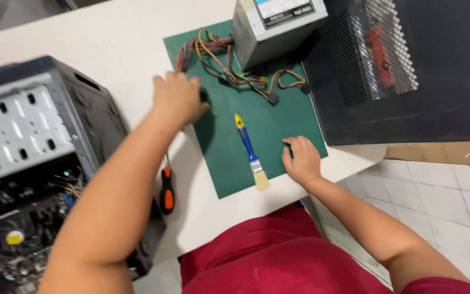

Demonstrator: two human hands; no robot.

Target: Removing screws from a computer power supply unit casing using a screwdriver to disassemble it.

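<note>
Both hands rest empty on the green mat [235,163]: left hand [178,98] near cables [229,73], right hand [300,159] curled beside the paintbrush [250,152].

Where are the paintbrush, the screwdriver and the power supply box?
paintbrush [247,146]: head view, on its blue handle.
screwdriver [167,191]: head view, on its orange and black grip.
power supply box [270,39]: head view, on its grey side wall.

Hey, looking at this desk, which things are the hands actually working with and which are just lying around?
In hand:
- left hand at the green mat's left edge, by the cable bundle
- right hand resting on the mat's lower right

Lying about:
- blue-handled paintbrush
- orange-and-black screwdriver
- grey power supply
- open computer case
- black mesh case
</note>
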